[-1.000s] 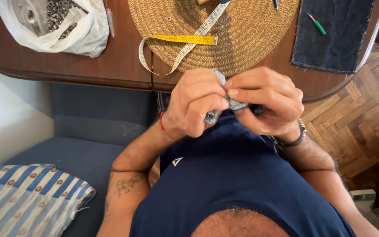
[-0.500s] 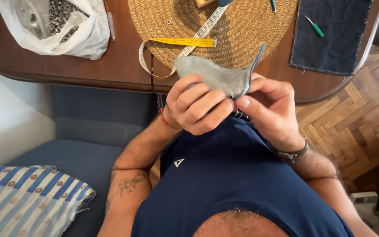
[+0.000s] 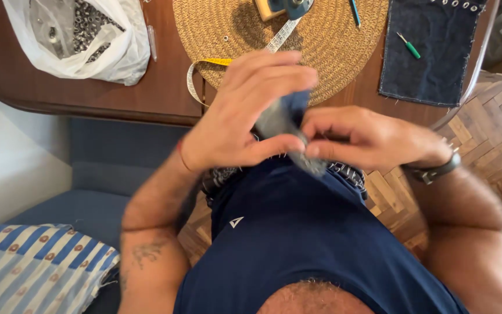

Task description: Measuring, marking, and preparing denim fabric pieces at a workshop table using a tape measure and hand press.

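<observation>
At frame centre, my left hand (image 3: 245,116) and right hand (image 3: 367,139) both pinch the denim scrap (image 3: 283,119) between closed fingertips.

Grey-blue denim scrap (image 3: 280,119); blue-striped cushion (image 3: 33,270)

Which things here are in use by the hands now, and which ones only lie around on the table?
In use:
- grey cloth piece, pinched between left hand and right hand

Lying about:
- measuring tape on the round woven mat
- white plastic bag with small metal parts
- dark denim piece with a green-handled tool on it
- striped cushion
</observation>
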